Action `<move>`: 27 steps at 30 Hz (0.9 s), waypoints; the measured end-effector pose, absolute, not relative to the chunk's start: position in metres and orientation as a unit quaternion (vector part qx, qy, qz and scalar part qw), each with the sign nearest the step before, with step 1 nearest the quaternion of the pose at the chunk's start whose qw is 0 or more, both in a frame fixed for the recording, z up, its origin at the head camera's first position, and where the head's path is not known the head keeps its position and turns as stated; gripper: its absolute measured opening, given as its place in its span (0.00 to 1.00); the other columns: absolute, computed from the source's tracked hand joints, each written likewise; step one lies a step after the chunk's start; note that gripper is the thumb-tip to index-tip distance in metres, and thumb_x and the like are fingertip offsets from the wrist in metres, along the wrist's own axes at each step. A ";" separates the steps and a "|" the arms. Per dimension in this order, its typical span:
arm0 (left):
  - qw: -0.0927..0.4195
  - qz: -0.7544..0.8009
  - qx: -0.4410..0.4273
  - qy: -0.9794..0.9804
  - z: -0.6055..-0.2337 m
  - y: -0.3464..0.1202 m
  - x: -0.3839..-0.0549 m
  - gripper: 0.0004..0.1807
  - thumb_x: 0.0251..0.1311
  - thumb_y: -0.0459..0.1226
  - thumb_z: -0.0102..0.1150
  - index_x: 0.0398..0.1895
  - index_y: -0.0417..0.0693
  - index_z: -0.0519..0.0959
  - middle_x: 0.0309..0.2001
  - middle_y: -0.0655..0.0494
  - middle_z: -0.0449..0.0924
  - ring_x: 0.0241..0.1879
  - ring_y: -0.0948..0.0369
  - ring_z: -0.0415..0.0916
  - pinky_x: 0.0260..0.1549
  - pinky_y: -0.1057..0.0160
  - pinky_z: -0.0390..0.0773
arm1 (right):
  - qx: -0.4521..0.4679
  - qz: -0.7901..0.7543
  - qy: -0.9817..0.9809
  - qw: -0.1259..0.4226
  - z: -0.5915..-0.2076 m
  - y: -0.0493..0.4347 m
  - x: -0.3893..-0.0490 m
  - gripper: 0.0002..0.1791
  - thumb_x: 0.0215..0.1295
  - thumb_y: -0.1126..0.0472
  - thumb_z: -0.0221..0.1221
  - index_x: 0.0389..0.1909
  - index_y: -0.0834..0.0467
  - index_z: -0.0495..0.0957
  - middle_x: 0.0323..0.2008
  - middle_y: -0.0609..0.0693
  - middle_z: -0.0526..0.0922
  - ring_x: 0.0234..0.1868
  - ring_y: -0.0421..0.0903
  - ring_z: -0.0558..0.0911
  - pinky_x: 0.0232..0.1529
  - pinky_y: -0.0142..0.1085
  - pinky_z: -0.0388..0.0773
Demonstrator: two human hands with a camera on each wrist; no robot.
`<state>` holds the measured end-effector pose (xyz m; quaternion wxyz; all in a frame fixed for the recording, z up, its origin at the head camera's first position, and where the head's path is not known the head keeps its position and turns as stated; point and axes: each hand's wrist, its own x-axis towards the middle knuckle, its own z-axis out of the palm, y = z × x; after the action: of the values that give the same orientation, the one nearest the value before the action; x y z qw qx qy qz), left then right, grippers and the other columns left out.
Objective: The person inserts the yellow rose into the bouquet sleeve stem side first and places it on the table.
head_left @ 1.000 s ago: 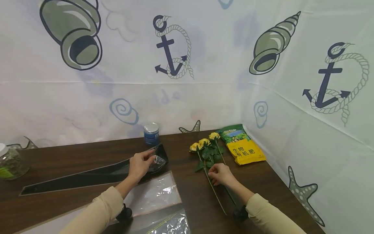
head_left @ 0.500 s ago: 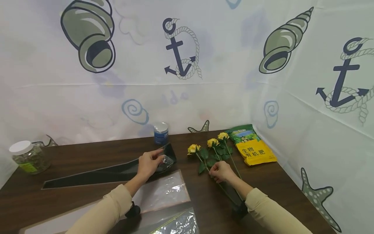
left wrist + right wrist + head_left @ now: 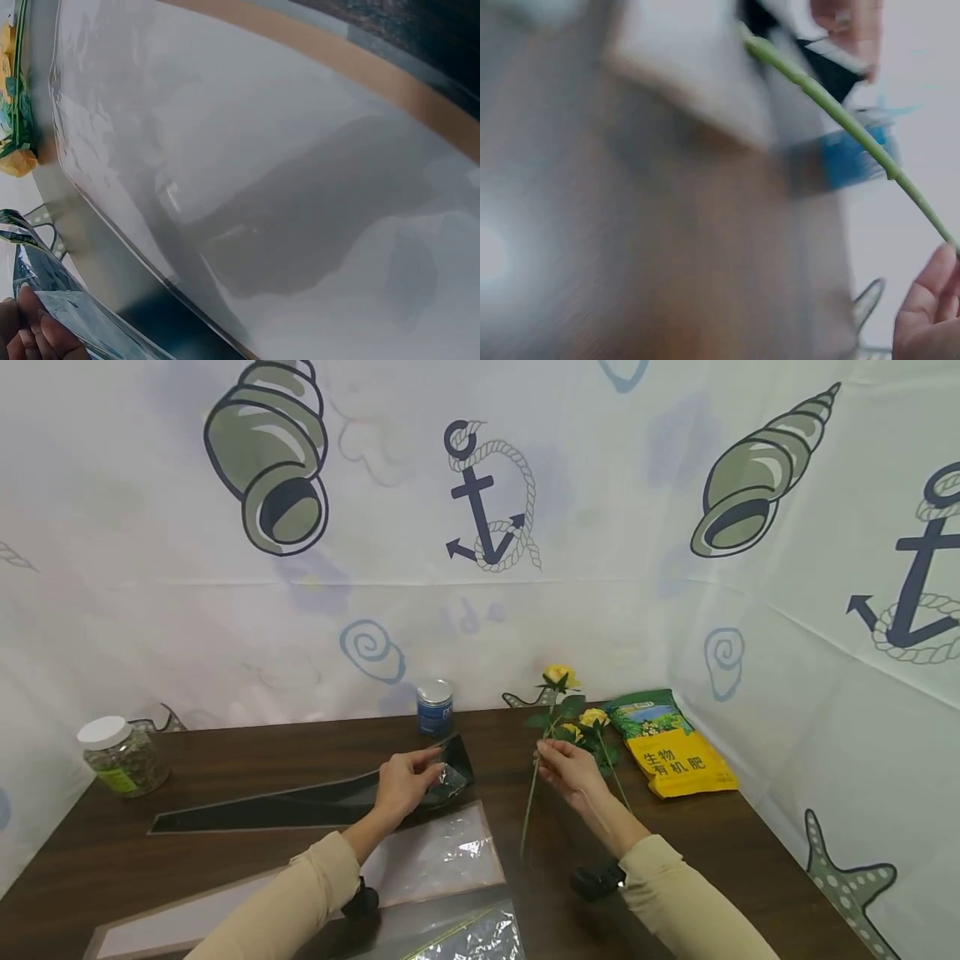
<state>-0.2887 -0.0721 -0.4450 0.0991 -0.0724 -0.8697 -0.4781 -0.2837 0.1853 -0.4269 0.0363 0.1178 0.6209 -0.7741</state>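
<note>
Lying nearest you: one clear, shiny packet (image 3: 483, 937), then one tan-edged pale film sheet (image 3: 431, 860), both on the brown table (image 3: 247, 760). Next, your left hand (image 3: 405, 787), thumb and fingers pinching the wide end of one long dark film wrapper (image 3: 300, 810); hold that edge lightly, as thin film likely creases. To its right, your right hand (image 3: 577, 770), thumb and fingertips pinched narrow on the stem (image 3: 531, 802) of one yellow rose (image 3: 560, 677), raised, bloom up, stem end down and toward you. The step in hand seems to be lifting this rose clear: grip below its leaves (image 3: 573, 705), raise it steadily, avoid bending it. Beyond, two yellow roses (image 3: 595, 717), beside the yellow-and-green bag (image 3: 678, 762); their foliage could tangle. Well to the left, one white-lidded jar (image 3: 126, 762). Farthest, one blue can (image 3: 435, 714), upright near the back edge.
</note>
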 end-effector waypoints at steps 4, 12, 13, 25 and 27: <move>0.098 -0.479 -0.079 -0.868 -0.446 -0.071 -0.286 0.16 0.55 0.35 0.64 0.48 0.42 0.82 0.23 0.54 0.84 0.24 0.62 0.81 0.18 0.68 0.64 | 0.140 -0.843 0.518 -0.045 -0.411 0.170 -0.298 0.01 0.67 0.65 0.54 0.36 0.58 0.71 0.25 0.43 0.80 0.26 0.36 0.77 0.30 0.25 0.75; 0.104 -0.472 -0.095 -0.870 -0.443 -0.068 -0.282 0.16 0.55 0.34 0.64 0.48 0.41 0.82 0.22 0.54 0.83 0.23 0.62 0.80 0.18 0.68 0.64 | 0.185 -0.858 0.452 -0.160 -0.403 0.149 -0.311 0.03 0.65 0.66 0.56 0.36 0.59 0.70 0.28 0.47 0.78 0.28 0.38 0.78 0.31 0.27 0.77; 0.104 -0.473 -0.096 -0.870 -0.443 -0.067 -0.281 0.16 0.55 0.34 0.64 0.48 0.41 0.82 0.23 0.54 0.84 0.23 0.62 0.81 0.18 0.68 0.64 | 0.188 -0.857 0.449 -0.167 -0.404 0.148 -0.311 0.04 0.65 0.66 0.56 0.36 0.60 0.70 0.28 0.47 0.78 0.27 0.38 0.78 0.31 0.27 0.77; 0.106 -0.486 -0.119 -0.859 -0.442 -0.056 -0.283 0.16 0.56 0.34 0.63 0.48 0.39 0.81 0.26 0.50 0.85 0.24 0.60 0.82 0.17 0.70 0.67 | 0.138 -0.833 0.504 -0.182 -0.429 0.116 -0.304 0.05 0.63 0.69 0.57 0.34 0.64 0.70 0.23 0.47 0.78 0.22 0.37 0.79 0.27 0.27 0.77; 0.111 -0.484 -0.121 -0.859 -0.442 -0.054 -0.284 0.16 0.55 0.33 0.64 0.48 0.39 0.82 0.26 0.50 0.85 0.24 0.59 0.83 0.18 0.70 0.68 | 0.133 -0.821 0.524 -0.183 -0.431 0.112 -0.302 0.05 0.63 0.69 0.58 0.34 0.64 0.71 0.23 0.46 0.79 0.22 0.37 0.79 0.26 0.27 0.76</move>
<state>-0.2836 -0.0543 -0.4419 0.1108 -0.1206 -0.8595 -0.4842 -0.3024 0.1118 -0.4314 -0.1834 0.1335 0.5242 -0.8208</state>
